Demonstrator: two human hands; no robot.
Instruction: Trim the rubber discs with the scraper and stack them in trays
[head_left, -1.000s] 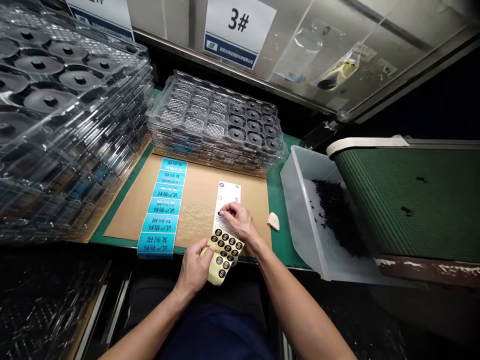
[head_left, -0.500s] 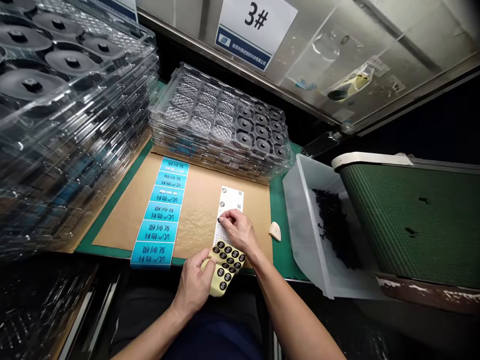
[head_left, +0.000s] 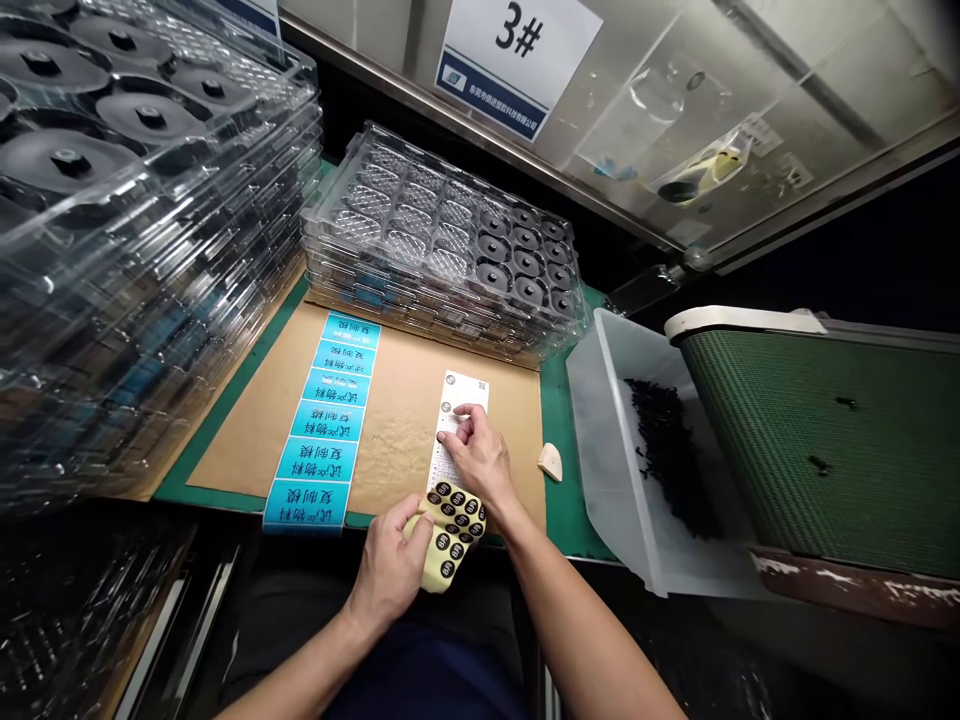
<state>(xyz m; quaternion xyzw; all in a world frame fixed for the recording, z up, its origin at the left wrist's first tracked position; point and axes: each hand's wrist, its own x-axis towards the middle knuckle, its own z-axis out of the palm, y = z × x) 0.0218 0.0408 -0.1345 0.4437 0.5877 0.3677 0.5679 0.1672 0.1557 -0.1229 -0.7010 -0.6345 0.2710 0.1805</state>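
My left hand (head_left: 394, 555) pinches a yellow backing sheet of round black stickers (head_left: 454, 520) by its left edge, just past the table's front edge. My right hand (head_left: 480, 455) is over a white printed label strip (head_left: 466, 388). Its thumb tip presses at a small black round sticker (head_left: 440, 437) on the strip's left side, while the index finger is lifted away from the thumb. The strip lies on a brown cardboard sheet (head_left: 397, 400), its lower end overlapped by the sticker sheet. Left of it lies a strip of blue labels (head_left: 319, 420).
Clear plastic trays with black round parts (head_left: 442, 240) are stacked behind the cardboard, and a taller tray stack (head_left: 187, 200) rises at left. To the right are a cream-coloured piece (head_left: 550, 462), a translucent bin (head_left: 615, 480) holding small black parts, and a green conveyor belt (head_left: 847, 440).
My right index finger has come up and apart from the thumb, which has stayed at the black sticker on the label strip. The left hand keeps its hold on the sticker sheet.
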